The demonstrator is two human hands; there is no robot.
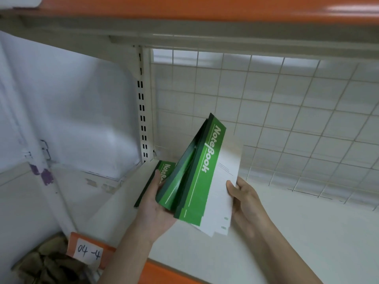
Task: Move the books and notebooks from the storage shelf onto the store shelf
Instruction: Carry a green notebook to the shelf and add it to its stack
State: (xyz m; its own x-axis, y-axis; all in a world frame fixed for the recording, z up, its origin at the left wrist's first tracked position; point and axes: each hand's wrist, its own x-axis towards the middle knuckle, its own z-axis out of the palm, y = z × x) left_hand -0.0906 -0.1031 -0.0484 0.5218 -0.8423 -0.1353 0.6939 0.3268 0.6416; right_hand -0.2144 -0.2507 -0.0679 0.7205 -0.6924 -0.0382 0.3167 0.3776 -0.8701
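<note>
Several green and white notebooks (203, 173) marked "NoteBook" stand tilted on a white shelf (287, 232), fanned apart at their lower edges. My left hand (158, 210) grips the left side of the stack from below, thumb on a cover. My right hand (244, 197) holds the white right edge of the outermost notebook. Another green notebook (164, 171) leans at the shelf's left end, behind my left thumb.
A white wire grid (276, 119) backs the shelf. A slotted upright post (143, 111) stands at the left. An orange-edged shelf (184, 7) hangs overhead. An orange label holder reading "04-4" (88, 252) sits at the lower left, above brownish fabric (47, 263).
</note>
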